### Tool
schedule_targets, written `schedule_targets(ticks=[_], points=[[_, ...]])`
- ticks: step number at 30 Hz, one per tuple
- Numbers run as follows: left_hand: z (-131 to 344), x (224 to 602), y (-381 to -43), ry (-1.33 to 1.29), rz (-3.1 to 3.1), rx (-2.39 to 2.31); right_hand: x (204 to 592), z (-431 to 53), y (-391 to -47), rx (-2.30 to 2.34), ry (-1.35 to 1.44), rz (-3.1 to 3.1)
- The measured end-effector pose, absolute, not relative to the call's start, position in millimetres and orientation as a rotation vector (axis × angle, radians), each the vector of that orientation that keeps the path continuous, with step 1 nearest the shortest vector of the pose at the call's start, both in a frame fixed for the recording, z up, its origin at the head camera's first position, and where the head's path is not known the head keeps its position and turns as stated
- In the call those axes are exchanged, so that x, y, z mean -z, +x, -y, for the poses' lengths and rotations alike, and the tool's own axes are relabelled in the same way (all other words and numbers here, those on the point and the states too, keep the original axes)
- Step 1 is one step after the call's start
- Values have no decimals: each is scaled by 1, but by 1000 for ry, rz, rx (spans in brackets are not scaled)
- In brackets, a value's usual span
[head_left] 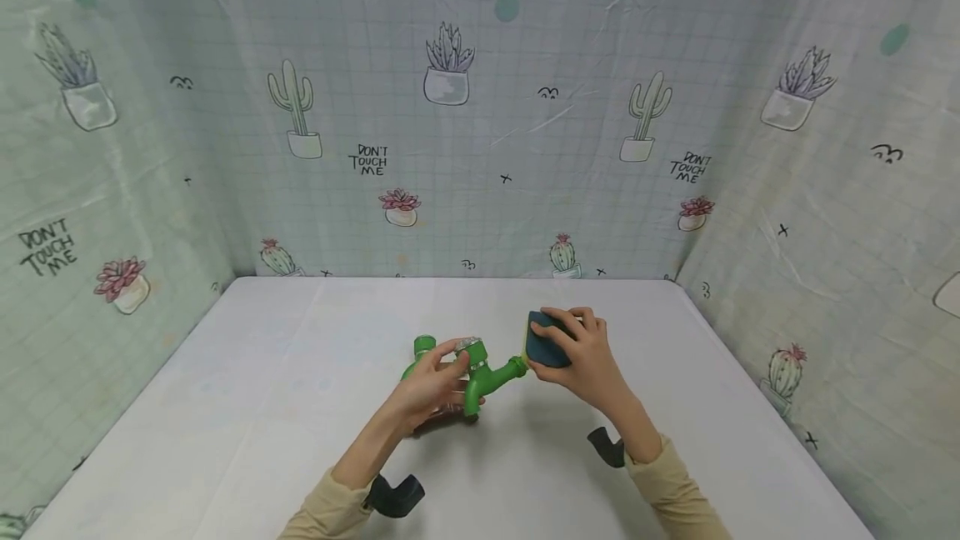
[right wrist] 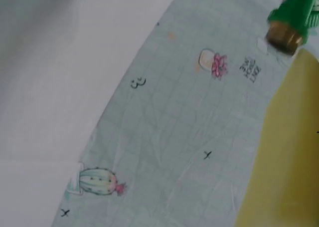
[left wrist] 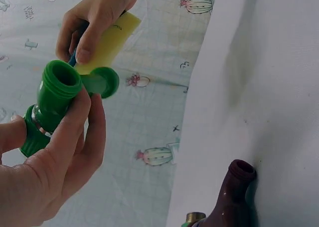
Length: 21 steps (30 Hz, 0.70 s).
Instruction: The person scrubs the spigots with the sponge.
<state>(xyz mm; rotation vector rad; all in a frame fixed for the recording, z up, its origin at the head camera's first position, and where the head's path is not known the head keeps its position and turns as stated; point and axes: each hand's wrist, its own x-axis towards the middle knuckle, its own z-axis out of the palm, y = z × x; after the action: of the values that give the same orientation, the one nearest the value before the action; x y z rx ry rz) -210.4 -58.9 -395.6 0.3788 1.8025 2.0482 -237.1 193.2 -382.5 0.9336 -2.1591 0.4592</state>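
My left hand (head_left: 429,392) grips a green plastic tap (head_left: 489,380) by its knob end, raised above the table. In the left wrist view the tap's open spout (left wrist: 65,77) faces the camera, fingers and thumb around its body. My right hand (head_left: 588,355) holds a sponge (head_left: 546,342) with a dark blue face and a yellow face. The yellow face is against or very near the tap's threaded end (head_left: 521,366); exact contact is unclear. In the right wrist view the yellow side (right wrist: 284,152) stands beside the tap's brass-coloured end (right wrist: 285,38), and the right hand is out of sight.
Behind the left hand a second green tap (head_left: 424,345) shows partly. A dark maroon tap (left wrist: 232,197) lies on the white table (head_left: 300,373), mostly hidden by the left hand in the head view. Cactus-printed cloth (head_left: 510,132) encloses the back and sides.
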Motion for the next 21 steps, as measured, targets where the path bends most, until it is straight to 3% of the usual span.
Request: schedule_targets(ticks=[21], points=[[45, 396, -207, 261, -1554, -2230, 390, -197, -226, -446, 964, 1870]])
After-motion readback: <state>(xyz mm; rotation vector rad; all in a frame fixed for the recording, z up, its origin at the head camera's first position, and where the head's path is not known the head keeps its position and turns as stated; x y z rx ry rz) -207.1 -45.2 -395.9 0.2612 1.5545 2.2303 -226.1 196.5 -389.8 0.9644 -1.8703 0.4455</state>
